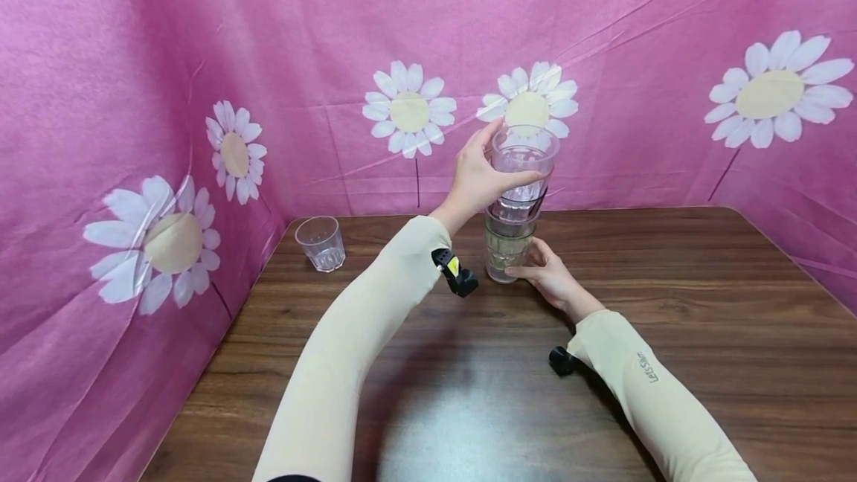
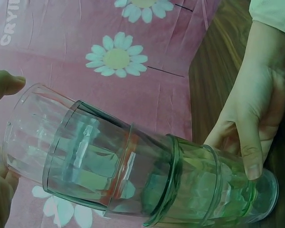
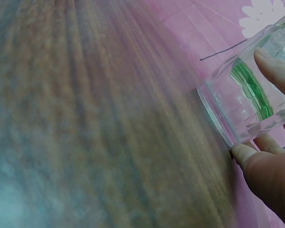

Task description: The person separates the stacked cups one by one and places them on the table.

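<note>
A tall stack of nested glasses [image 1: 512, 225] stands toward the back of the wooden table, leaning slightly right at its top. Clear, dark-tinted and greenish glasses make it up. Around the clear top glass [image 2: 28, 137] my left hand [image 1: 483, 173] holds with thumb and fingers spread to either side. Low on the stack, my right hand [image 1: 550, 277] grips the bottom glass [image 3: 228, 104], its thumb [image 2: 251, 152] lying across the near side. In the right wrist view the base of that glass sits at the tabletop; a green band shows through its wall.
A single clear glass [image 1: 321, 245] stands upright at the table's back left corner. Pink cloth [image 1: 321, 21] printed with white daisies hangs behind and along both sides of the brown wooden table [image 1: 669, 281]. Small black wrist cameras are strapped over the pale sleeves [image 1: 361, 318].
</note>
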{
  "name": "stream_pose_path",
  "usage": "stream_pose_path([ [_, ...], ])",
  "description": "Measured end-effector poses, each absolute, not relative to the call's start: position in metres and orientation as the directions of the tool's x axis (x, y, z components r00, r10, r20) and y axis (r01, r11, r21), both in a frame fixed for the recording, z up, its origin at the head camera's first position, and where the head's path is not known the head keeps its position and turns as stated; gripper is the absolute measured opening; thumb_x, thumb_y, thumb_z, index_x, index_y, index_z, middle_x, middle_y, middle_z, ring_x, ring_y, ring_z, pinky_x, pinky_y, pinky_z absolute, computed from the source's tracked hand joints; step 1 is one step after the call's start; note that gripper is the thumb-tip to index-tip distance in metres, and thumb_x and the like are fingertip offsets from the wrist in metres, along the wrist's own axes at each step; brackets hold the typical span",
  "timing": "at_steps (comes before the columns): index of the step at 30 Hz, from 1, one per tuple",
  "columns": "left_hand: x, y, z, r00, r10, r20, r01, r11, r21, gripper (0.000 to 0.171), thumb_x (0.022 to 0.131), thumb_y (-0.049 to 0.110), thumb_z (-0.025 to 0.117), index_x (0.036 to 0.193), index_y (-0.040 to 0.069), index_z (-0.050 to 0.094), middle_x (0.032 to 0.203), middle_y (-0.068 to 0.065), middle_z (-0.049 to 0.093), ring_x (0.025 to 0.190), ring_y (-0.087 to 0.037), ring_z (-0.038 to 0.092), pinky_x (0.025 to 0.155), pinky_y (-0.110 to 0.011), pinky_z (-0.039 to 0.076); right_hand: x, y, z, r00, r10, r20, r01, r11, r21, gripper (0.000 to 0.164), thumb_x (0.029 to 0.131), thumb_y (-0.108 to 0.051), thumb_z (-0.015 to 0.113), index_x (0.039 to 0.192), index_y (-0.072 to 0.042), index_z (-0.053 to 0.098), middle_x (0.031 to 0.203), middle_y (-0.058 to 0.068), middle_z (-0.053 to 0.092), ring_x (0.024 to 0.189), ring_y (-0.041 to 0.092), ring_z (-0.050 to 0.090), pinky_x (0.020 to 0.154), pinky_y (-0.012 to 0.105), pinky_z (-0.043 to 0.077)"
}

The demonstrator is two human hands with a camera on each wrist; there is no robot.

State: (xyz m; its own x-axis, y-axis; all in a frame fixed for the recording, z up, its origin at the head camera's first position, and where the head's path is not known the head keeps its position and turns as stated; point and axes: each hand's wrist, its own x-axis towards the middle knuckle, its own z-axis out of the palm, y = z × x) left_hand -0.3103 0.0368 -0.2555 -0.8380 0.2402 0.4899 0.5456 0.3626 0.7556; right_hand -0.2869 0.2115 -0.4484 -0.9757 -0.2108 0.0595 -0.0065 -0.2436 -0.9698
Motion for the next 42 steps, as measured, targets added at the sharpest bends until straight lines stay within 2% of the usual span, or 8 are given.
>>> stream_pose_path([
  [9,-0.312,0.035,-0.251,-0.801,0.246,0.546,0.598,0.27,0.755,0.098,0.068,0.02,0.093,0.15,0.006,0.041,0.145,-0.01,0.051,0.126,-0.019,0.052,0.097,-0.014,0.044,-0.287,0.211,-0.45,-0.978,-0.199,0.056,-0.004,-0.25,-0.968,0.062,0.085,0.019,0.061,0.13,-0.019,0.042,0.118,-0.008,0.06,0.108,0.009,0.058,0.091,0.021,0.051],
  [20,-0.31,0.033,-0.254,-0.821,0.22,0.527,0.568,0.22,0.793,0.097,0.069,0.017,0.093,0.15,0.008,0.041,0.145,-0.009,0.052,0.125,-0.026,0.055,0.096,-0.015,0.046,-0.287,0.21,-0.451,-0.976,-0.213,0.051,0.002,-0.242,-0.97,0.061,0.087,0.017,0.06,0.135,-0.014,0.039,0.118,-0.008,0.058,0.109,0.008,0.057,0.092,0.021,0.05],
  [25,-0.31,0.034,-0.253,-0.811,0.197,0.55,0.583,0.202,0.787,0.097,0.068,0.016,0.093,0.149,0.005,0.042,0.143,-0.009,0.054,0.126,-0.019,0.054,0.098,-0.014,0.043,-0.285,0.209,-0.449,-0.976,-0.212,0.047,0.002,-0.227,-0.974,0.062,0.088,0.016,0.061,0.137,-0.012,0.038,0.119,-0.007,0.058,0.109,0.008,0.057,0.092,0.022,0.05],
  [31,-0.308,0.034,-0.246,-0.803,0.159,0.575,0.593,0.111,0.797,0.095,0.068,0.011,0.093,0.148,0.003,0.043,0.145,-0.006,0.052,0.123,-0.008,0.052,0.097,-0.013,0.044,-0.286,0.209,-0.448,-0.977,-0.207,0.046,-0.002,-0.21,-0.978,0.062,0.087,0.015,0.062,0.138,-0.013,0.038,0.119,-0.007,0.058,0.109,0.009,0.057,0.092,0.022,0.05],
  [37,-0.304,0.03,-0.236,-0.806,0.129,0.578,0.585,0.025,0.811,0.095,0.068,0.009,0.092,0.149,0.005,0.042,0.145,-0.001,0.053,0.124,-0.001,0.05,0.1,-0.015,0.043,-0.287,0.21,-0.449,-0.978,-0.203,0.048,-0.004,-0.214,-0.977,0.062,0.087,0.015,0.062,0.136,-0.016,0.039,0.121,-0.008,0.057,0.11,0.008,0.057,0.092,0.022,0.05],
  [42,-0.301,0.028,-0.229,-0.802,0.116,0.586,0.587,-0.029,0.809,0.095,0.068,0.007,0.092,0.149,0.007,0.042,0.144,0.001,0.054,0.124,0.0,0.05,0.101,-0.015,0.042,-0.287,0.211,-0.449,-0.979,-0.198,0.053,-0.007,-0.224,-0.974,0.062,0.087,0.017,0.061,0.134,-0.016,0.04,0.12,-0.008,0.058,0.109,0.009,0.058,0.091,0.022,0.051],
])
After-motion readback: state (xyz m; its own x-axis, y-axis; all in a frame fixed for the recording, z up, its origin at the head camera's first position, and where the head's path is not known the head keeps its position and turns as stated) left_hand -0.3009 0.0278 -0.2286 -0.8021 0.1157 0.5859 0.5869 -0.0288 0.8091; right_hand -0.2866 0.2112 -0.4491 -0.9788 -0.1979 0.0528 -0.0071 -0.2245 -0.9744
